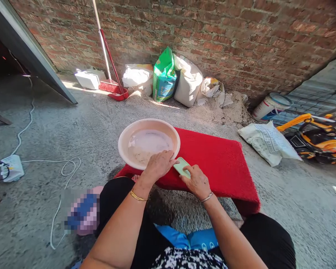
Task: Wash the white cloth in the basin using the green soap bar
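A pale green, flat, rectangular piece with rounded corners (182, 167) is tilted over the near edge of a red cloth (212, 158). My right hand (197, 181) is closed around its right side, thumb and fingers along the edges. My left hand (160, 164) is over the right near rim of a pale pink basin (123, 149), thumb stretched toward the green piece's left end and apart from the fingers. Whether that thumb touches the piece I cannot tell. Cloudy water (151, 141) stands in the basin, which rests on the left part of the cloth.
Along the brick wall stand a red dustpan (119, 95), a green bag (164, 80), a white sack (189, 84) and a bucket (271, 106). A filled sack (270, 142) and a yellow-black toy vehicle (316, 136) lie right. A white cable (57, 216) loops across the floor at left.
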The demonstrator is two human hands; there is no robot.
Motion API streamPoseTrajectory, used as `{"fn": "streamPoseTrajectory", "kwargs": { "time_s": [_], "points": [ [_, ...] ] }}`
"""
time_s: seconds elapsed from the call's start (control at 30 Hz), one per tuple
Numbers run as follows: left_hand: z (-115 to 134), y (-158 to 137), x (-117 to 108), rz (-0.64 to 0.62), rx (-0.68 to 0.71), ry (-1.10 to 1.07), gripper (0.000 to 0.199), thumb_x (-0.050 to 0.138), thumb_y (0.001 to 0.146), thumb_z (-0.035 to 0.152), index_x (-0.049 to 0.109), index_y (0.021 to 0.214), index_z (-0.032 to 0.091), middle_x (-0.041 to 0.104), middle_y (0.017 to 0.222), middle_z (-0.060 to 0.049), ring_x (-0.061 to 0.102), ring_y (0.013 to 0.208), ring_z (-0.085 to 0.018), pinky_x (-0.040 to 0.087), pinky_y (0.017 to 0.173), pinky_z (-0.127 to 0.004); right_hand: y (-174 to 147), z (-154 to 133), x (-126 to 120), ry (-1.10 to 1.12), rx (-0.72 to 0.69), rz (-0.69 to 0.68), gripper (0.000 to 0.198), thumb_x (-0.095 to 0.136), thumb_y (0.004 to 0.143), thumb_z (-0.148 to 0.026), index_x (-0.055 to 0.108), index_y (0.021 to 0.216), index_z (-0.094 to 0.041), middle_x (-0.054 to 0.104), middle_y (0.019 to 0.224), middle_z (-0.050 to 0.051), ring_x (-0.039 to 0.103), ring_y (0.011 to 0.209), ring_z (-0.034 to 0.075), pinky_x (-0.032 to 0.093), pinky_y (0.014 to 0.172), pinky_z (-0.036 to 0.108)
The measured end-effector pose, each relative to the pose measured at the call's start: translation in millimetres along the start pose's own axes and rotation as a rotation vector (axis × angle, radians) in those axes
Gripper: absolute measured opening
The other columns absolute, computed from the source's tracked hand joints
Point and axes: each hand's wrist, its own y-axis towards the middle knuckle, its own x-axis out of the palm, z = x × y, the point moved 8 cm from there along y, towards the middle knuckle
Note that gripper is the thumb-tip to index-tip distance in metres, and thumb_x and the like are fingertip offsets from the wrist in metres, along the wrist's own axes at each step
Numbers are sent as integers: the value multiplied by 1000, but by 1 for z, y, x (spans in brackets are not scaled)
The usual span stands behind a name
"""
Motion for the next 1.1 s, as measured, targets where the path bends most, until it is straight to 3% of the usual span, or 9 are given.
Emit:
{"fn": "streamPoseTrajectory", "kwargs": {
  "time_s": [0.17, 0.27, 0.33, 0.43, 0.57, 0.63, 0.8, 0.87, 1.1],
  "points": [
    [1, 1, 0, 32, -5, -56, 35, 46, 92, 50, 54, 111, 21, 64, 112, -7, 62, 103, -21, 47, 81, -29, -12, 64, -14, -104, 187, -90, 36, 58, 86, -49, 60, 115, -29, 59, 100, 5, 61, 91, 21, 36, 62, 26],
    [0, 2, 2, 37, -20, -81, 36, 49, 91, 49, 54, 112, 20, 64, 114, -8, 62, 103, -21, 47, 80, -29, -21, 95, -29, -148, 298, -52, 38, 56, 86, -53, 60, 115, -29, 58, 98, 5, 62, 86, 20, 34, 59, 25],
    [-1, 3, 3, 25, -30, -85, 35, 49, 91, 49, 55, 111, 20, 65, 112, -8, 62, 101, -22, 47, 79, -29, -20, 86, -31, -137, 265, -1, 37, 56, 86, -53, 61, 113, -29, 58, 97, 4, 61, 84, 19, 34, 59, 25],
    [-2, 2, 4, 19, -25, -97, 34, 47, 92, 48, 55, 110, 20, 66, 108, -7, 63, 100, -21, 46, 78, -28, -11, 42, -17, -100, 141, 48, 35, 58, 86, -50, 61, 113, -28, 58, 98, 4, 61, 83, 18, 35, 60, 25],
    [-1, 1, 4, 2, -9, -125, 33, 43, 94, 49, 55, 109, 22, 66, 106, -6, 62, 100, -20, 46, 79, -28, 2, 0, 1, -82, 46, 14, 35, 57, 87, -49, 59, 116, -29, 58, 100, 4, 61, 88, 18, 37, 61, 24],
    [-1, 1, 4, -9, -20, -126, 33, 44, 93, 49, 55, 109, 22, 66, 107, -6, 62, 100, -20, 46, 80, -29, 1, 10, 1, -115, 72, -24, 37, 56, 87, -51, 58, 118, -30, 58, 100, 4, 62, 87, 18, 36, 60, 24],
    [1, 0, 3, -30, -25, -121, 32, 47, 93, 46, 55, 110, 20, 65, 107, -9, 62, 101, -22, 46, 84, -32, -21, 80, -25, -240, 293, -75, 41, 49, 89, -57, 57, 118, -29, 59, 98, 5, 63, 82, 20, 35, 57, 25],
    [1, 0, 2, -21, -27, -120, 32, 46, 93, 45, 54, 111, 20, 64, 109, -9, 62, 102, -22, 47, 84, -32, -27, 86, -32, -256, 319, -62, 41, 50, 88, -58, 58, 117, -29, 58, 97, 5, 63, 81, 20, 35, 57, 25],
    [-1, 1, 3, -4, -41, -121, 33, 47, 93, 45, 54, 114, 20, 65, 111, -8, 63, 103, -21, 48, 83, -31, -25, -4, -4, -140, -53, -8, 34, 56, 87, -49, 59, 113, -28, 57, 97, 4, 61, 86, 18, 36, 60, 24]
  ]
}}
